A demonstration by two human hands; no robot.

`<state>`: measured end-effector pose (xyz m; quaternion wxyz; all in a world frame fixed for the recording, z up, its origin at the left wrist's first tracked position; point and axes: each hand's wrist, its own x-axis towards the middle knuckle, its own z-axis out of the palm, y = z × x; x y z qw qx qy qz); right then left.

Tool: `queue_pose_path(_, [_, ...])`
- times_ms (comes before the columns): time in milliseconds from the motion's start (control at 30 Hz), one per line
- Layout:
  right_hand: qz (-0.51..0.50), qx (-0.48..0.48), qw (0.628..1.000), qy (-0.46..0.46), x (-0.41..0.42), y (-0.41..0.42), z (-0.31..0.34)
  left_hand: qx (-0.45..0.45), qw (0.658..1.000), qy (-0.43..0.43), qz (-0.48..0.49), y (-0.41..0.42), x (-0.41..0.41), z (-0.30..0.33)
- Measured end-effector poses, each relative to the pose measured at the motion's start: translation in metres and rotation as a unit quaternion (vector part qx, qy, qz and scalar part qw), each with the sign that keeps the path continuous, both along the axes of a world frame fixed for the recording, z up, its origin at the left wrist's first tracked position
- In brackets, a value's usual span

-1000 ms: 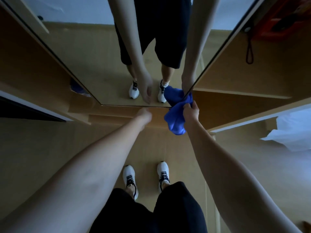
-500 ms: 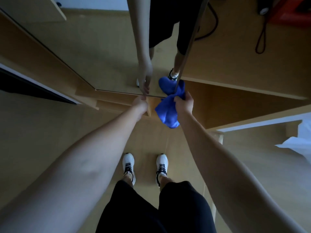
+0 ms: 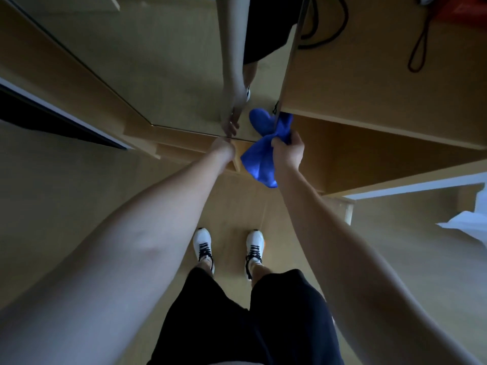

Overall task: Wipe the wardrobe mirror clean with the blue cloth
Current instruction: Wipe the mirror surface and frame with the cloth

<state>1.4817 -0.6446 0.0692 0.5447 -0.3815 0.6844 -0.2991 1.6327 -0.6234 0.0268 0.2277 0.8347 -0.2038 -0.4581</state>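
Blue cloth was bunched in the right hand, fingers curled round its upper part, w/ the top of the cloth pushed against the bottom right corner of the mirror & the rest hanging loose below the hand. Cloth's reflection showed as a blue lump in the glass right by the mirror's right edge.

Left hand was at the mirror's bottom edge, just left of the cloth, fingertips meeting their own reflection. Couldn't tell whether its fingers were straight or curled: seen end-on from the wrist, mostly hidden.

Mirror was set in a light wood wardrobe; its open compartment sat right of the cloth. Both forearms reached out from the bottom corners of the view. Below, black shorts & white sneakers w/ dark laces stood on a pale wood floor. Black cord looped down the panel at upper right, near something red in the corner. White fabric poked in at the right edge. Dark gap w/ a pale strip ran along the left side.
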Motion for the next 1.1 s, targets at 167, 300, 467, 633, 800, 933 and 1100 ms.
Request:
queue_pose_path(167, [-0.055,-0.048,0.997,-0.033,0.006,0.014,0.007,0.028,0.998,-0.029,-0.048,-0.001,0.001,-0.003])
queue_pose_path(300, [-0.017,0.030,0.999,-0.006,0.006,0.010,-0.010,0.019,0.995,-0.065,-0.073,-0.002,0.006,-0.005])
queue_pose_path(467, [-0.024,0.030,0.999,0.004,0.004,0.014,0.000,0.017,0.990,-0.083,-0.109,0.001,0.013,-0.002])
queue_pose_path(633, [-0.083,-0.075,0.993,-0.036,0.008,0.022,0.011,0.035,0.988,-0.036,-0.147,0.003,0.010,0.009])
queue_pose_path(800, [-0.033,-0.008,0.999,0.008,0.009,0.015,0.003,0.023,0.984,-0.065,-0.165,0.006,0.010,0.012])
queue_pose_path(933, [-0.023,-0.024,0.999,0.026,0.004,0.011,0.022,0.029,0.977,-0.102,-0.188,0.001,0.015,0.022])
queue_pose_path(1100, [-0.073,-0.088,0.993,-0.016,0.007,0.030,0.032,0.037,0.962,-0.126,-0.240,-0.002,0.012,0.037])
